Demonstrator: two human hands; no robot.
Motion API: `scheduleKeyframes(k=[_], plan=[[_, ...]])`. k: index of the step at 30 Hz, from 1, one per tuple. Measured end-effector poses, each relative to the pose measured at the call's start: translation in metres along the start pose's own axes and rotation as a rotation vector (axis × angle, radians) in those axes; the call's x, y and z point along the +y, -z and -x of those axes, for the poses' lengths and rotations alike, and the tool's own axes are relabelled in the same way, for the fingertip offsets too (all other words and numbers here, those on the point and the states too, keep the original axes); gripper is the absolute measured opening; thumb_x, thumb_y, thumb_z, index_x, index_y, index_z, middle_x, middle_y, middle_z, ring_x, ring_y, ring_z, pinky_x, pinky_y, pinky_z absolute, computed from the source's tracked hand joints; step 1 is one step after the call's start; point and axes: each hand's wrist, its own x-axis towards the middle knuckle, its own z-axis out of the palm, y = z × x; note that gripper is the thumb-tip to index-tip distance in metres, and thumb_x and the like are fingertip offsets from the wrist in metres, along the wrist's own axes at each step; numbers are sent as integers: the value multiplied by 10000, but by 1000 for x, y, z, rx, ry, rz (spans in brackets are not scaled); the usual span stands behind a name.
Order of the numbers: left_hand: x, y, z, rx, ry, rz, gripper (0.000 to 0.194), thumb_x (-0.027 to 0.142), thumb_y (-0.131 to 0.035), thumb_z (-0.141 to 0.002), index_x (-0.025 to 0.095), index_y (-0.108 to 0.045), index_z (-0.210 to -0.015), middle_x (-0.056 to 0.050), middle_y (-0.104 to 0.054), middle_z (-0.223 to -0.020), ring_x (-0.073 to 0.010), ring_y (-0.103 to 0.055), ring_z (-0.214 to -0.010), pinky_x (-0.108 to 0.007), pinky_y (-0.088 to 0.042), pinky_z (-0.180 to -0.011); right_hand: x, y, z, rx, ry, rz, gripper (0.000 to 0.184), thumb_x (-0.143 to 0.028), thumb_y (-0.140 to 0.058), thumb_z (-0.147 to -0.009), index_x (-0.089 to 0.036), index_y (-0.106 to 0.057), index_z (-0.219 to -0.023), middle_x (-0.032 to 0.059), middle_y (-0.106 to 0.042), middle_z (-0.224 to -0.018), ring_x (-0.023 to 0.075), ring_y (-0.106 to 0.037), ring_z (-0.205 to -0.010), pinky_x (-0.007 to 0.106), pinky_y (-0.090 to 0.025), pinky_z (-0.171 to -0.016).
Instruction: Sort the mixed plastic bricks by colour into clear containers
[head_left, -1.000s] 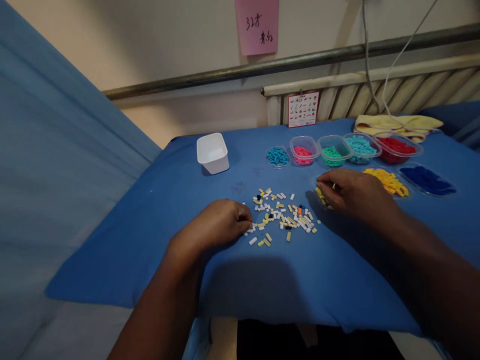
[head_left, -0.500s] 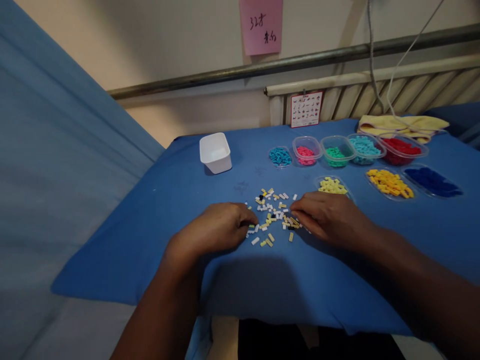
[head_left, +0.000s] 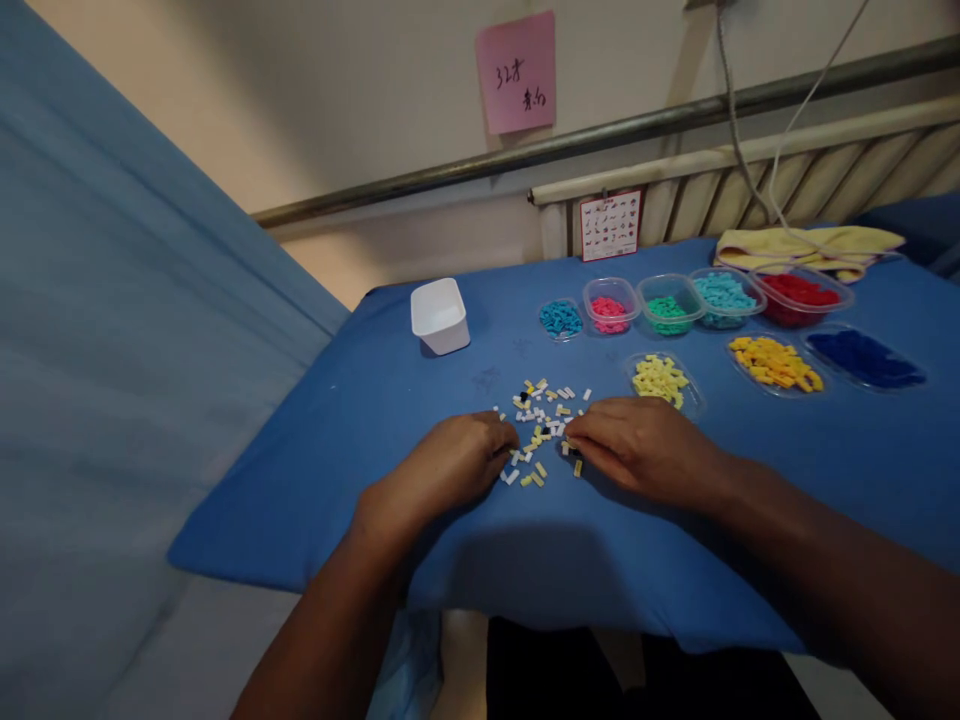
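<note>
A loose pile of small white, pale yellow and black bricks (head_left: 544, 415) lies in the middle of the blue-covered table (head_left: 360, 440). My left hand (head_left: 450, 465) rests at the pile's left edge with fingers curled together in a pinch on the bricks. My right hand (head_left: 637, 445) lies over the pile's right side, palm down, fingertips pressed together among the bricks. What either pinch holds is hidden. Just behind my right hand sits a clear dish of pale yellow bricks (head_left: 660, 380).
A white empty tub (head_left: 440, 315) stands at the back left. Clear dishes of blue (head_left: 560, 318), pink (head_left: 609, 308), green (head_left: 666, 305), turquoise (head_left: 721, 293), red (head_left: 799, 293), orange-yellow (head_left: 772, 362) and dark blue bricks (head_left: 862, 358) line the back right. A yellow cloth (head_left: 810, 243) lies by the radiator.
My right hand left the pale yellow dish and came back left onto the pile. The left hand stayed at the pile's left edge. The view shifted a little.
</note>
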Motion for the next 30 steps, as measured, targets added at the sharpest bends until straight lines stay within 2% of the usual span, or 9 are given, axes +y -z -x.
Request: scheduleKeyframes(k=[2,5,7,9,13,18,22,27,30], plan=[[5,1,-1,15,68,57,129,161,-560,-930,192,-674,-877,-38,-681,-848,-170,-586,-736,-305,-404,-691,-3,-3,0,-28,19,-18,228,-283,-532,-1106,-206,-741,-1054,67,-783,-951,217,-722,-874,343,-519,-794],[15,-1,-10,69,129,433,52,237,-633,-909,188,-650,-906,2,-632,-759,-137,-544,-654,-276,-389,-622,-6,-5,0,20,-25,-95,181,-270,-571,-1080,-211,-728,-1148,73,-778,-1004,223,-720,-886,348,-537,-790],[25,-7,-21,165,139,768,162,317,-705,-895,176,-650,-952,11,-626,-750,-121,-560,-644,-258,-417,-613,-7,-4,-1,116,-69,-176,242,-288,-611,-1060,-211,-691,-1275,90,-772,-1092,231,-724,-907,362,-559,-803],[39,-14,-36,292,143,995,246,346,-786,-840,168,-642,-931,13,-628,-752,-107,-576,-643,-249,-447,-623,-7,-2,-2,230,-115,-252,306,-302,-646,-1040,-223,-658,-1335,96,-765,-1131,234,-727,-914,373,-578,-818],[61,-23,-61,445,150,1185,314,371,-860,-767,159,-658,-878,9,-652,-780,-93,-604,-656,-250,-505,-664,-1,7,-1,369,-170,-269,241,-282,-654,-1030,-247,-687,-1266,76,-779,-1067,236,-736,-900,387,-593,-850],[70,-19,-72,420,135,1225,327,385,-878,-774,139,-701,-899,-16,-697,-817,-104,-645,-703,-255,-534,-707,5,19,0,400,-124,-174,273,-269,-606,-1054,-244,-698,-1310,90,-793,-1139,254,-747,-995,410,-587,-926],[68,-11,-69,326,109,1175,298,394,-840,-818,132,-742,-918,-41,-724,-814,-126,-673,-733,-266,-537,-730,11,29,0,363,-133,-154,214,-261,-603,-1047,-234,-758,-1193,73,-807,-1043,236,-753,-931,371,-582,-865],[42,-3,-47,326,167,699,246,361,-729,-901,162,-805,-1024,-57,-780,-902,-161,-679,-791,-290,-521,-749,52,40,21,241,-221,-59,219,-288,-618,-1025,-208,-775,-1154,84,-820,-1072,237,-765,-923,346,-561,-824],[22,-5,-32,227,206,467,242,331,-702,-899,176,-806,-1054,-59,-788,-936,-181,-685,-815,-294,-515,-747,83,45,39,124,-319,155,298,-375,-603,-1037,-190,-776,-1194,115,-823,-1083,272,-761,-916,358,-519,-763]])
